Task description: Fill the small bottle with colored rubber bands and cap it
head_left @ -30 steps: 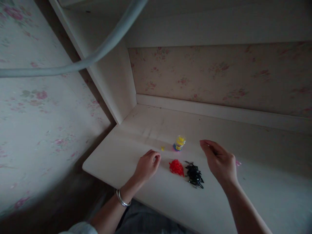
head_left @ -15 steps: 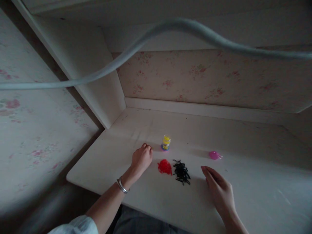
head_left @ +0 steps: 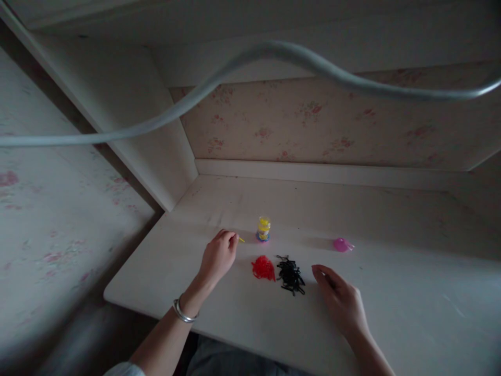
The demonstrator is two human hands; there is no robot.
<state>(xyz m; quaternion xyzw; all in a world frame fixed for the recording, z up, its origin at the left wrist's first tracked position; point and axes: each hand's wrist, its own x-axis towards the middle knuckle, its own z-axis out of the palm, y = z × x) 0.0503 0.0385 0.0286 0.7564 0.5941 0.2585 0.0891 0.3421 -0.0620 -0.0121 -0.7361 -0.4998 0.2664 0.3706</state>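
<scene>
My left hand (head_left: pixel 219 254), with a silver bangle on its wrist, is closed in a pinch left of a small clear jar. A thin yellow rubber band (head_left: pixel 241 240) sticks out from its fingertips. The jar (head_left: pixel 263 230) stands upright, with yellow bands inside and a blue and pink lower part. In front of it lie a pile of red rubber bands (head_left: pixel 263 268) and a pile of black rubber bands (head_left: pixel 290 275). Just right of the black pile, my right hand (head_left: pixel 340 297) has thumb and fingers pressed together; anything between them is hidden.
A pink rounded piece (head_left: pixel 342 244) with a pointed tab lies behind my right hand. The white desk (head_left: pixel 410 303) meets a side panel (head_left: pixel 164 130) at the left and a flowered wall behind. A pale cable (head_left: pixel 270 49) crosses close before the camera.
My left hand has drawn slightly back from the jar, and a yellow rubber band now shows at its fingertips. My right hand has moved left, closer to the black pile.
</scene>
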